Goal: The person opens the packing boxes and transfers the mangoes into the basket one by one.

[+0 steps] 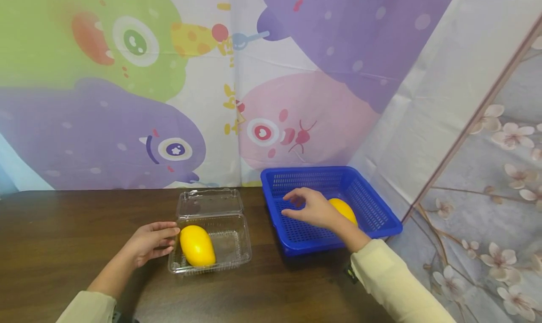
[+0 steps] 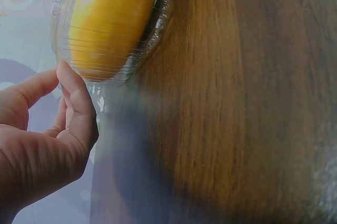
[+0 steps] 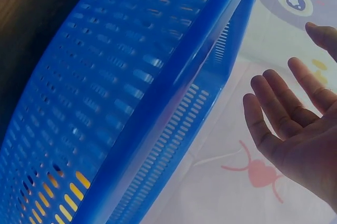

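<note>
A yellow mango (image 1: 197, 246) lies in the left half of a clear plastic clamshell box (image 1: 230, 243), whose lid (image 1: 210, 204) is folded back toward the wall. My left hand (image 1: 154, 242) pinches the box's left rim between thumb and fingertips; the left wrist view shows the grip close to the mango (image 2: 113, 23). Over the blue basket (image 1: 292, 244) hovers my right hand (image 1: 311, 208), fingers loosely bent and holding nothing. A second mango (image 1: 344, 210) rests inside that basket, partly hidden by my right wrist. In the right wrist view the hand (image 3: 300, 118) is above the basket's rim.
Box and basket stand side by side on a dark wooden table (image 1: 51, 247), with a gap between them. A cloth with cartoon animals (image 1: 211, 78) hangs behind the table. A flower-patterned panel (image 1: 487, 219) borders the right side, close to the basket.
</note>
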`<state>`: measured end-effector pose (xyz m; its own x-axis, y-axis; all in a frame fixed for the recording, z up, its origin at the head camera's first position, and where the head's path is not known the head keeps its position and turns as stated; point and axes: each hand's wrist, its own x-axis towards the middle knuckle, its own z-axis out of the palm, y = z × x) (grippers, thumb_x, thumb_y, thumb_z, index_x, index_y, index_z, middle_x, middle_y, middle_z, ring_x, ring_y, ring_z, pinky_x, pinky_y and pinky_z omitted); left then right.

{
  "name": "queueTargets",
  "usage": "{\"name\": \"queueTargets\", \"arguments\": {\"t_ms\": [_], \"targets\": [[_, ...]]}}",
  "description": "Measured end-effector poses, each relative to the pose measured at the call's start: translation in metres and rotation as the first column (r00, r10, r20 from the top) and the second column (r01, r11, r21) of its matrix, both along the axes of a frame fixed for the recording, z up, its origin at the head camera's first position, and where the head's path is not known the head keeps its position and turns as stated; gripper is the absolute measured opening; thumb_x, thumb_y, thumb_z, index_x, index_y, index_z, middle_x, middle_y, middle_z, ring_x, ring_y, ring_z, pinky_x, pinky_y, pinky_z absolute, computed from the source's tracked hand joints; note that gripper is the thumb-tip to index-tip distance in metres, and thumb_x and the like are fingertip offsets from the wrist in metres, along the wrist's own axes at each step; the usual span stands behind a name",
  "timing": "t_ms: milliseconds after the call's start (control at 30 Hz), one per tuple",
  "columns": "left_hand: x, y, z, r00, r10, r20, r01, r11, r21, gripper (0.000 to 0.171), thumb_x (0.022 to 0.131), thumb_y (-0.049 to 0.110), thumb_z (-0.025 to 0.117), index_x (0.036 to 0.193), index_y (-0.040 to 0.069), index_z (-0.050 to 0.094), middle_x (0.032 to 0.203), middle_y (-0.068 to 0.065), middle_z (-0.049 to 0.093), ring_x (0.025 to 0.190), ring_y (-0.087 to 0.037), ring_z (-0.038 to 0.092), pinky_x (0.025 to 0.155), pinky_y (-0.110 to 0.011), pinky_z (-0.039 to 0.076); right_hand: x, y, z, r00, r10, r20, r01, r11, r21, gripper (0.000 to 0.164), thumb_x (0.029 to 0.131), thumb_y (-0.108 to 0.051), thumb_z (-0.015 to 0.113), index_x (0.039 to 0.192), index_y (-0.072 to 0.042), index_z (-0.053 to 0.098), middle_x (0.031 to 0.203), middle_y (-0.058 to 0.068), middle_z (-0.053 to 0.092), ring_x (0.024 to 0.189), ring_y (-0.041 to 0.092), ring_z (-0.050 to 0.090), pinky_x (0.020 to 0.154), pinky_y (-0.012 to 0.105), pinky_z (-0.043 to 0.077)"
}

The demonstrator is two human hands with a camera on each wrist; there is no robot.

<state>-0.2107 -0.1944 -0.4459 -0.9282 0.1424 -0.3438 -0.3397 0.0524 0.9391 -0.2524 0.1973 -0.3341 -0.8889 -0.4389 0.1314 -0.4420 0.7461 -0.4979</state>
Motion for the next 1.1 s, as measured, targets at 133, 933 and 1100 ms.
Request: {"name": "queueTargets", "arguments": {"t_ms": [133, 933, 1100], "targets": [[0.000, 0.000, 0.000, 1.000, -0.002, -0.001, 0.002, 1.000, 0.001, 0.055, 0.090, 0.023, 0.062, 0.131, -0.008, 0.040, 0.089, 0.004, 0.060, 0.077, -0.011, 0.058, 0.069, -0.023, 0.057, 0.001, -0.004, 0.000, 1.000, 0.006, 0.006, -0.006, 1.000, 0.011, 0.034, 0.078, -0.034, 0.074, 0.107, -0.016, 0.067, 0.099, 0.003, 0.066, 0.094, 0.026, 0.063, 0.082, 0.036, 0.053], [-0.001, -0.001, -0.001, 1.000, -0.009, -0.004, 0.009, 1.000, 0.018, 0.056, 0.090, 0.023, 0.062, 0.130, -0.008, 0.040, 0.088, 0.005, 0.061, 0.075, -0.010, 0.058, 0.069, -0.023, 0.057, 0.004, -0.030, -0.001, 0.996, 0.067, 0.064, -0.070, 0.997, 0.044, 0.039, 0.081, -0.035, 0.071, 0.111, -0.012, 0.065, 0.104, 0.008, 0.065, 0.095, 0.022, 0.059, 0.082, 0.031, 0.052], [0.000, -0.001, -0.001, 1.000, -0.010, -0.007, 0.010, 1.000, 0.014, 0.056, 0.090, 0.023, 0.062, 0.130, -0.009, 0.040, 0.088, 0.006, 0.061, 0.075, -0.010, 0.058, 0.069, -0.023, 0.057, 0.004, -0.035, -0.002, 0.995, 0.086, 0.059, -0.088, 0.996, 0.033, 0.035, 0.081, -0.034, 0.071, 0.109, -0.015, 0.066, 0.103, 0.007, 0.065, 0.095, 0.023, 0.059, 0.082, 0.033, 0.053]]}}
